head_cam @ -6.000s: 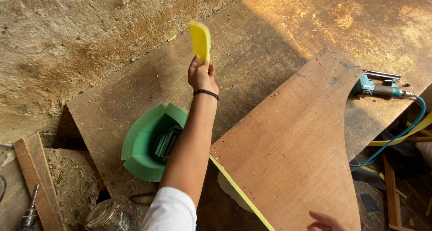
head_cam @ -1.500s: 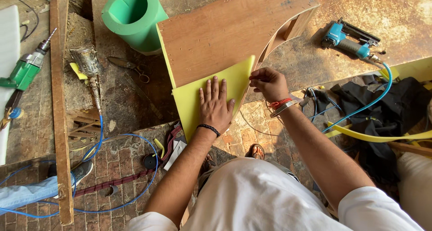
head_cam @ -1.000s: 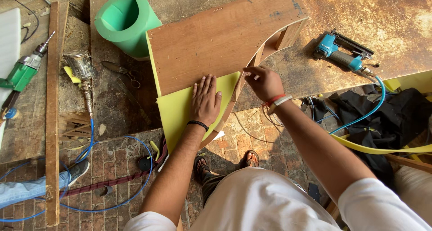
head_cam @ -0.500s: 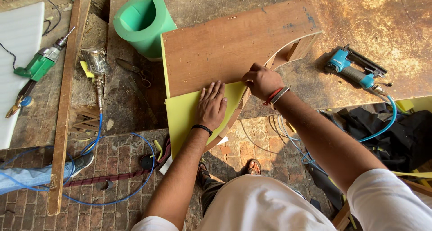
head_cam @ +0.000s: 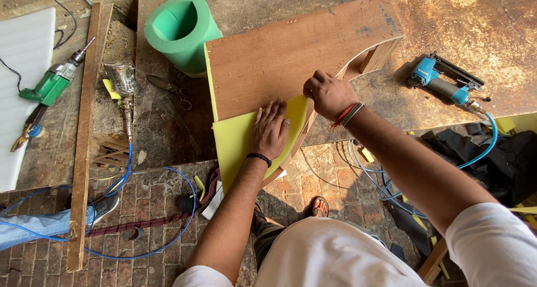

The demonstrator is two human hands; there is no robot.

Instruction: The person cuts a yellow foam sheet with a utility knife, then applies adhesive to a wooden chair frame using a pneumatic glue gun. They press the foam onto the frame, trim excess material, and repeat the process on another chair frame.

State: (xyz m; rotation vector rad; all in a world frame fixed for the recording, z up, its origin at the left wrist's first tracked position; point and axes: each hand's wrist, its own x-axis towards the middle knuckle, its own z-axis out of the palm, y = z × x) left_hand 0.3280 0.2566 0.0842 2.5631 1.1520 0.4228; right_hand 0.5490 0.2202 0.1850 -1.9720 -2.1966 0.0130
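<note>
Yellow foam sheet (head_cam: pixel 240 144) overhangs the bench's near edge, partly under a plywood panel (head_cam: pixel 291 52). Left hand (head_cam: pixel 269 130): grip flat, fingers spread, pressing the sheet. Right hand (head_cam: pixel 329 94): grip narrow, pinching the sheet's top corner at the panel edge.

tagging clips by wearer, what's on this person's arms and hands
Both arms are bare below short white sleeves. The left hand has a thin black band at the wrist. The right hand has a red thread and a grey bangle.

Sunlit worn plywood worktop (head_cam: pixel 481 19) above red brick floor (head_cam: pixel 162 248)
</note>
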